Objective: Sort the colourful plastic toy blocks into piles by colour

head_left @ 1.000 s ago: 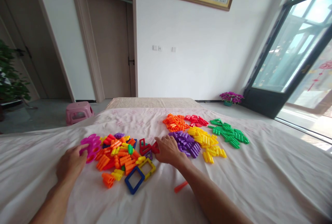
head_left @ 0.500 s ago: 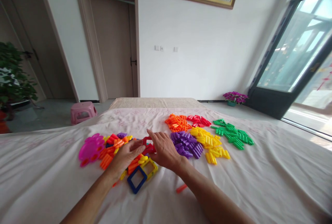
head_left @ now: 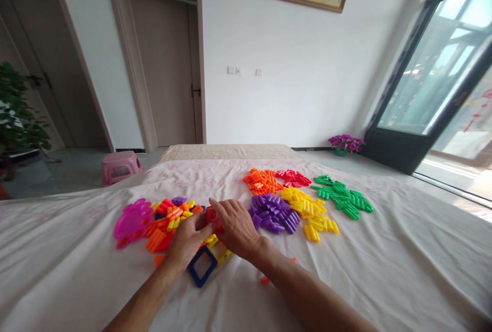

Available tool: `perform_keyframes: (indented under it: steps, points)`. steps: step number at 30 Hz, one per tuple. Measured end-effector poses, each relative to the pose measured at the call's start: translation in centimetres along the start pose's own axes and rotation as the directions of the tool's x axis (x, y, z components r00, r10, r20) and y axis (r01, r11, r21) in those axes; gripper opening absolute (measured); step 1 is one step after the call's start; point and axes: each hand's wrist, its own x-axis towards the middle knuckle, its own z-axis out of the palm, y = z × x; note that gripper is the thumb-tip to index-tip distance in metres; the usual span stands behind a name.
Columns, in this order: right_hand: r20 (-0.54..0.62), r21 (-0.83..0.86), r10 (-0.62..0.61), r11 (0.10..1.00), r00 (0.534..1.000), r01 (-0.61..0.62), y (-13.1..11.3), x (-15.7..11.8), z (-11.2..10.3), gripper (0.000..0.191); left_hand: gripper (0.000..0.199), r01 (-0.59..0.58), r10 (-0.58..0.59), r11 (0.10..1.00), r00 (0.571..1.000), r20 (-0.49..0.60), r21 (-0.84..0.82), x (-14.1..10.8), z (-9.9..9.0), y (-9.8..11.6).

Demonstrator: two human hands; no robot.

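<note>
Between my two hands is a red plastic piece (head_left: pixel 212 219), mostly covered by fingers. My left hand (head_left: pixel 188 237) grips its left side with thumb and fingers. From the right, my right hand (head_left: pixel 236 224) closes round the same piece. Beneath and beside the hands lie a blue square frame (head_left: pixel 202 266) and a yellow square frame (head_left: pixel 221 252). A mixed pile of orange, red and yellow pieces (head_left: pixel 159 234) sits left of my left hand, next to a magenta flat piece (head_left: pixel 132 219). Purple pieces (head_left: pixel 273 213) lie just right of my right hand.
Orange (head_left: pixel 262 182), red (head_left: pixel 294 177), yellow (head_left: pixel 305 206) and green (head_left: pixel 343 196) piles lie on the wrinkled cloth (head_left: pixel 365 270). An orange-red piece (head_left: pixel 265 281) is by my right forearm. A pink stool (head_left: pixel 121 167) stands beyond the left edge.
The red piece has tilted and its open square middle no longer shows. Both hands have drawn a little closer round it. The view has shifted slightly.
</note>
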Motion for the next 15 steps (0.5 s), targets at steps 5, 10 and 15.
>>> perform_keyframes:
  steps: [5,10,15]
  points:
    - [0.019,-0.017,0.162,0.987,0.987,-0.162,3.5,1.7,-0.7,0.074,0.060,-0.047,0.096,0.965,0.978,-0.183,0.256,0.8,-2.9,0.3]
    - [0.164,-0.092,0.323,0.946,0.932,-0.311,9.3,5.2,-0.6,0.079,0.053,0.042,0.345,0.807,0.778,-0.526,0.590,1.4,-9.8,-0.4]
    - [0.344,-0.078,0.328,0.944,0.880,-0.322,13.2,7.0,0.7,0.084,0.058,0.365,0.422,0.573,0.637,-0.646,0.734,0.5,-14.4,-1.7]
